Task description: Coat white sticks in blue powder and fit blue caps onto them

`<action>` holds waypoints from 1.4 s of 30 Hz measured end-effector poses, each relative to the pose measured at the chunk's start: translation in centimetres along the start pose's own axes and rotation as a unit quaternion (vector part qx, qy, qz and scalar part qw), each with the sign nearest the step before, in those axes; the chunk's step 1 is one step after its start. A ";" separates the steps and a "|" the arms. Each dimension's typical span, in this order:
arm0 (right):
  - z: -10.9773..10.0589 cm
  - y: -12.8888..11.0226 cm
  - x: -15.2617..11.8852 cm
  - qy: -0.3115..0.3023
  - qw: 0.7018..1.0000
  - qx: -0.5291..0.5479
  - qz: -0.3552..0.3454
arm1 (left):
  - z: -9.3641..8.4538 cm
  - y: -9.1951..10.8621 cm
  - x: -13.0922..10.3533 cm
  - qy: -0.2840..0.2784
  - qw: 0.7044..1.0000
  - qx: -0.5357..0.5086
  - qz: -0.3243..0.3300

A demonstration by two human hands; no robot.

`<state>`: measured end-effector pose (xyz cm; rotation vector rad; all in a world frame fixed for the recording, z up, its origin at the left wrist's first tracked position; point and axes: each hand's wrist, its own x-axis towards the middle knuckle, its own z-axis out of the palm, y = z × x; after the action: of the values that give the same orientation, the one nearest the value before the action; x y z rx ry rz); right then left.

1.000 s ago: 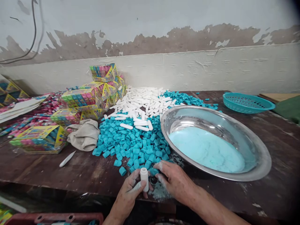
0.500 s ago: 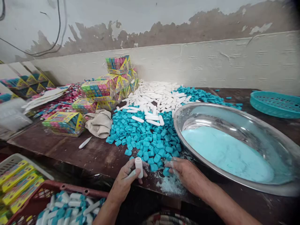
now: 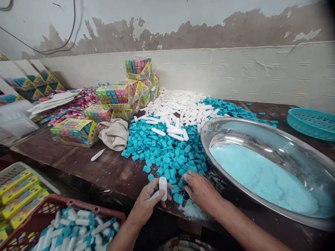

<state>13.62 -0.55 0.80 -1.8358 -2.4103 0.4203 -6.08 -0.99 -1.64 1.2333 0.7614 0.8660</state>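
My left hand [image 3: 149, 199] is closed around a small white plastic tube [image 3: 162, 188], held upright with its open neck on top. White powder coats the fingers. At the near edge of a heap of blue caps [image 3: 162, 150], my right hand [image 3: 200, 190] has its thumb and fingers curled about a blue cap [image 3: 181, 184]. One loose blue cap [image 3: 178, 199] lies just below those fingertips. Beside the right hand, pale blue powder [image 3: 195, 210] is spilled on the tabletop. Behind the caps spreads a pile of white tubes [image 3: 180, 104].
A large metal basin [image 3: 264, 129] of light blue powder stands at right, before a turquoise basket [image 3: 311, 134]. At left are boxed packs [image 3: 74, 130], a cloth [image 3: 114, 134] and a white pointed piece [image 3: 98, 154]. A red crate [image 3: 86, 205] holds capped tubes below the table edge.
My right hand has moved up and away from me to the cap heap, leaving a loose cap nearer me. The left hand still holds the tube upright. The view has shifted slightly.
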 end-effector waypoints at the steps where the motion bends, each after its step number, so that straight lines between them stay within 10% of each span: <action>1: 0.0 0.2 0.0 -0.004 1.000 0.010 0.003 | 0.0 0.0 0.0 0.000 1.000 -0.001 0.000; 16: -0.2 0.0 -0.1 0.000 0.999 -0.002 -0.048 | 0.0 0.4 0.0 -0.013 1.000 0.013 0.001; 21: -2.5 -0.2 -0.6 0.044 0.973 0.225 -0.035 | 0.2 1.8 0.1 -0.078 0.994 0.066 -0.035; 30: -3.4 -0.3 -2.0 -0.055 0.895 0.443 -0.005 | 0.7 2.0 0.4 -0.141 0.969 0.189 -0.076; 42: -1.7 0.5 -1.5 -0.137 0.774 0.615 0.055 | 3.4 1.7 1.8 -0.076 0.733 0.675 -0.036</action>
<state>14.91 -1.59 2.42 -1.2389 -1.3311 1.8060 -2.55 -0.83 0.60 2.4758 1.3586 -0.0334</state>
